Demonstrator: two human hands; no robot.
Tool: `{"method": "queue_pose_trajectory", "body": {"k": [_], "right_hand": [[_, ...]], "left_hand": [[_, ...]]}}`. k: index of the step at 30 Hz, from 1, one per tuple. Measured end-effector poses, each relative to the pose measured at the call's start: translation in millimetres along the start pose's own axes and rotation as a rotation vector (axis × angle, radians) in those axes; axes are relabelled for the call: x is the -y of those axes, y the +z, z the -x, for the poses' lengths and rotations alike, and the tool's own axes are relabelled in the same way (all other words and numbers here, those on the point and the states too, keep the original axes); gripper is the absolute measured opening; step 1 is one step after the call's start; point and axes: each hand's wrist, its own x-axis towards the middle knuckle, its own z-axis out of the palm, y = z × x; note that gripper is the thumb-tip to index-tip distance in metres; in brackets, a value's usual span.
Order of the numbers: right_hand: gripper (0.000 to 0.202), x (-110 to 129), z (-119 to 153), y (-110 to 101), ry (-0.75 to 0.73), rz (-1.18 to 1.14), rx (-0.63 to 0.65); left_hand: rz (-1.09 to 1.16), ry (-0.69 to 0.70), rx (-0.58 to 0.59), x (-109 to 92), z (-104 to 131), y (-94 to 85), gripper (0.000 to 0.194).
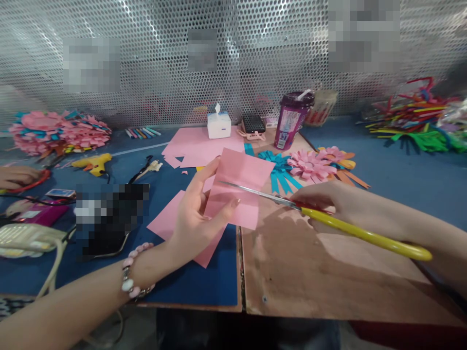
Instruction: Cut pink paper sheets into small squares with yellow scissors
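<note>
The rectangular pink paper sheet (241, 170) sits within the left hand's grip (207, 201), pinched by thumb and fingers; right of it, the right hand's grip (321, 201) clasps yellow-handled metal scissors (343, 223)

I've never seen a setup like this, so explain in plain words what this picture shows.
There is no machine here: a person works bare-handed, and the one picture comes from a camera on their head, looking forward and down. The left hand holds a pink sheet. The right hand holds yellow-handled scissors, their blades across the sheet. On the table lie paper flowers, a glue gun, a tissue pack and a purple cup. Another hand shows at the left edge.
</note>
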Motion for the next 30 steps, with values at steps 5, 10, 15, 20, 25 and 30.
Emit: {"method": "queue_pose_trajectory", "body": {"k": [5,10,15,20,25,30], "right_hand": [[0.027,0.9,0.5,3.1,-0.013,-0.012,0.000],[0.028,0.6,0.2,4.3,0.004,-0.030,0.003],[0.025,-1.5,0.4,5.8,-0.012,-0.039,0.012],[0.029,-4.9,-0.1,6.5,-0.025,-0.005,0.022],[0.031,-5.1,-0.4,6.9,0.004,0.029,0.011],[0.033,-1.7,-0.3,7.6,0.025,0.027,0.006]], "left_hand": [[-0.023,-0.025,-0.011,0.4,1.3,0.0,0.066],[-0.026,-0.034,-0.010,1.0,2.6,-0.1,0.068],[-0.005,-0.033,-0.008,1.9,3.0,-0.4,0.069],[-0.019,-0.033,-0.003,1.3,2.5,-0.7,0.070],[-0.019,-0.013,-0.001,1.3,2.2,-0.7,0.069],[-0.020,-0.003,0.007,2.7,1.9,-0.3,0.069]]}}
